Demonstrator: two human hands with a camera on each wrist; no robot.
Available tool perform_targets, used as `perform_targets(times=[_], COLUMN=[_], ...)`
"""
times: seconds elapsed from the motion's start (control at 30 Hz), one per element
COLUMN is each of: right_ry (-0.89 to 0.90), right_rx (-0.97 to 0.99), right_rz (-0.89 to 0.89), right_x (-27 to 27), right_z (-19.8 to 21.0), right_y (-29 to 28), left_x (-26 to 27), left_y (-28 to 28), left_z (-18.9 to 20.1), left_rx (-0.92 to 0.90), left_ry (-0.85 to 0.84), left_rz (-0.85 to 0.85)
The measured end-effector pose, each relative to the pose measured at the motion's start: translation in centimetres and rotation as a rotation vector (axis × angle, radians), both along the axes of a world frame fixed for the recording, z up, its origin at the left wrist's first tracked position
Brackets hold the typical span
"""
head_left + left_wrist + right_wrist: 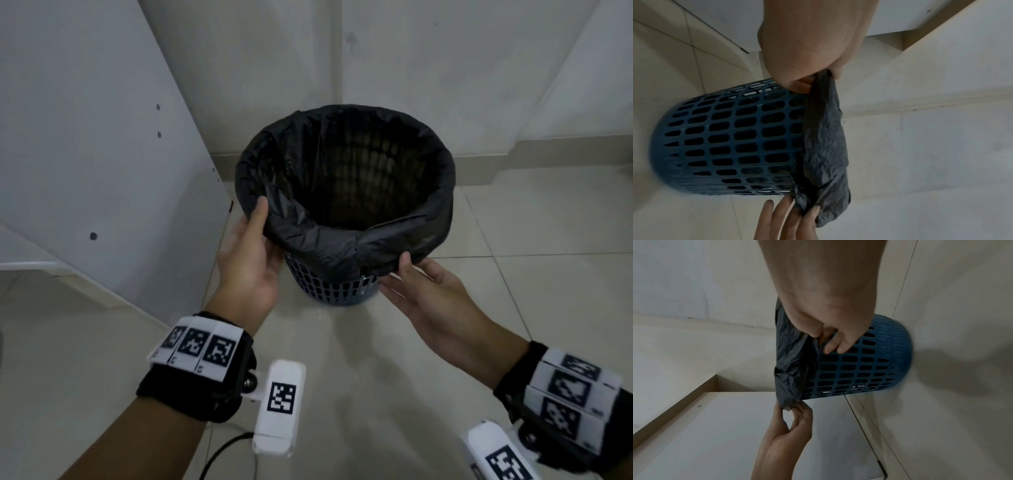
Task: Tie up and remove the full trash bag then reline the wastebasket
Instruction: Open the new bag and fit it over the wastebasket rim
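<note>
Far left of the basket, a white panel point(85, 137) leans across the corner, with small dark holes dotted along it. Closer in, the left hand point(251, 253) comes up against the basket's left side, thumb on top of the bag point(342, 192) edge and fingers tucked under it. The right wrist view settles it: that hand is pinching the black film at the rim, thumb against fingertips.

Centre now, and here is the basket point(329, 284) itself, blue, slotted all round, standing upright on the pale tiled floor point(531, 308) in the corner. The bag lines it, mouth wide open, its edge folded over the rim all the way round. On the near side the fold hangs lower and crumpled, and the blue lattice shows below it. Through the thin film at the back you can make out the slots.

To the right of the basket, the right hand point(435, 301) has the near-right edge: thumb pressed on top of the film, fingers beneath, gripping the bag there. The left wrist view shows its thumb against a loose flap with the fingers lying fairly straight beside it.

Both wrists carry black bands point(202, 370) with black-and-white markers.
</note>
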State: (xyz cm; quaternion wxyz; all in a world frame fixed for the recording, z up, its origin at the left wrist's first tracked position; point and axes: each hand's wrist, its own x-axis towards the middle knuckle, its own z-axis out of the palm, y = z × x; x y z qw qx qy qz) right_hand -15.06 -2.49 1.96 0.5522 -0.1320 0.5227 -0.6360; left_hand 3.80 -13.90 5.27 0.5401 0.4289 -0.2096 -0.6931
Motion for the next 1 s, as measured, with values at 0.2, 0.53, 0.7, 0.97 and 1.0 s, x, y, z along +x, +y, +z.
perform_targets(times=[0.2,0.53,0.7,0.97,1.0], right_ry=[-0.057,-0.071,-0.072,-0.039,-0.035], right_rx=[0.016,-0.003,0.008,0.025,0.034], right_rz=[0.127,0.247,0.223,0.180,0.166], right_x=[-1.0,-1.3,-1.6,-1.0,-0.7], right_z=[-0.2,0.0,0.2,-0.3,-0.5], right_y=[0.3,0.3,0.2,0.2,0.3], left_x=[0.8,1.9,2.2,2.0,1.7], left_y=[-1.6,-3.9,-4.6,-3.1,-1.7], left_z=[0.5,1.1,1.6,-0.1,-0.6], left_rx=[0.053,0.097,0.151,-0.045,-0.066], left_ry=[-0.007,-0.056,-0.096,-0.065,-0.087], left_rz=[0.017,0.056,-0.009,0.111,0.126])
